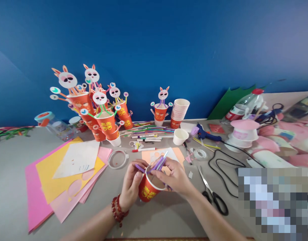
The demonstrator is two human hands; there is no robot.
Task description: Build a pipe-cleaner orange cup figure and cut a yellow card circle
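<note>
Yellow 囍 sign (pixel 148 193) on red cup (pixel 155 191) nr front edge of table (pixel 13 187); same on some stacked cups (pixel 106 119), twd back edge, L. Bottle (pixel 247 101) label (pixel 233 113), back R., & handwriting (pixel 82 167) on white sheet (pixel 77 154), L.: illegible.

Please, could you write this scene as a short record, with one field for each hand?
Left hand: holds a red paper cup
Left wrist: beaded bracelet
Right hand: fingers on purple strips at the cup's rim
Left side: coloured paper sheets
Right side: scissors, blue glue gun
Behind: rabbit-faced cups, stacked cups
</note>
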